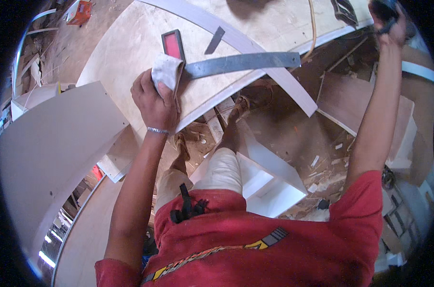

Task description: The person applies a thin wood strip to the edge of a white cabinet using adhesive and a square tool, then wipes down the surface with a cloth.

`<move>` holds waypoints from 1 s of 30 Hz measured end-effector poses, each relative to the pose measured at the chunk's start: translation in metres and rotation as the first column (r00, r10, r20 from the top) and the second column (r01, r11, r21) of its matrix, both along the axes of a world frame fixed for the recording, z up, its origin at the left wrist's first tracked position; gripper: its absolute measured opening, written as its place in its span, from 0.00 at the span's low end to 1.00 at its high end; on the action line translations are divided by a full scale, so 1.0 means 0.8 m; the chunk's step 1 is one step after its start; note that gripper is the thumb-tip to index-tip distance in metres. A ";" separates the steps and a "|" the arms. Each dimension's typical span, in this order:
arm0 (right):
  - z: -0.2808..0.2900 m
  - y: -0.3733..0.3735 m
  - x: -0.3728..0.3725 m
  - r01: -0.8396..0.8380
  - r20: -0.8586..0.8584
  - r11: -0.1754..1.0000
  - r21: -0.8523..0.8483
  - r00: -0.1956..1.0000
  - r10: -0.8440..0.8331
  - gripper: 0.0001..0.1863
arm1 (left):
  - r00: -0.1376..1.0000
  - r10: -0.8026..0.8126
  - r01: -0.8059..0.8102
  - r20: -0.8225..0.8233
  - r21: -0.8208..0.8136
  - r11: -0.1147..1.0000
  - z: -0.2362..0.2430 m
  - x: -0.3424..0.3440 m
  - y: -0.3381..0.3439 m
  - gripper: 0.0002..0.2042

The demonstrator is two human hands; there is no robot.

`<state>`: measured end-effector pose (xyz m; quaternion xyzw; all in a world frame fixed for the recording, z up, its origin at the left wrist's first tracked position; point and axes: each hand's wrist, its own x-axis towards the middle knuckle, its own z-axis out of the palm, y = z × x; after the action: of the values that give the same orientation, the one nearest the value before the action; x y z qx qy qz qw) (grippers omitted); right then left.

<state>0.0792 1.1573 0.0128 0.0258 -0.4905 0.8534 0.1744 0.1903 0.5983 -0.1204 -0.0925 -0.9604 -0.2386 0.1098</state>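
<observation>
My left hand is closed round a folded whitish cloth at one end of a long grey flat metal strip. The strip lies across the worktable and sticks out past its edge, with a small hole near the far end. Close by the cloth is a small black-framed tray with a red inside. A short dark flat piece lies just beyond the strip. Far to the right, my raised right hand grips a dark rounded object, partly cut off by the picture's rim, so its kind is unclear.
A pale curved wooden strip crosses under the metal one and overhangs the table. A tan cord hangs over the edge. Large panels stand at left. A white open box and wood scraps lie on the floor.
</observation>
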 end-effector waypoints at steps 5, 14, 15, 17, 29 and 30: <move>0.100 -0.024 0.191 0.349 0.047 0.905 0.244 0.928 -0.371 0.34 | 0.999 0.033 -0.033 -0.003 0.090 0.995 0.008 0.010 -0.012 0.21; 0.322 -0.328 0.511 0.648 -0.273 0.554 0.522 0.743 -0.612 0.32 | 0.956 0.037 0.094 -0.290 0.424 0.901 0.030 0.029 -0.041 0.23; 0.337 -0.354 0.540 0.649 -0.273 0.549 0.526 0.741 -0.613 0.31 | 0.970 -0.027 0.156 -0.240 0.538 0.829 0.048 0.038 -0.042 0.22; 0.346 -0.428 0.573 0.844 -0.287 0.305 0.442 0.455 -0.843 0.30 | 0.901 -0.408 0.301 -0.145 0.887 0.349 0.145 0.071 -0.014 0.16; 0.324 -0.742 0.610 0.594 -0.192 0.155 0.790 0.478 -0.857 0.30 | -0.236 -0.851 -0.405 -0.469 0.843 -0.353 0.459 0.287 -0.064 0.25; 0.311 -0.748 0.618 0.627 -0.200 0.180 0.758 0.485 -0.851 0.34 | -0.194 -0.812 -0.457 -0.551 0.783 -0.423 0.457 0.283 -0.065 0.23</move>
<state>0.5733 0.5591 0.2618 -0.2638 -0.7600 0.3605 0.4721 0.4171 0.5460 0.2454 -0.3771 -0.0040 -0.7393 -0.5579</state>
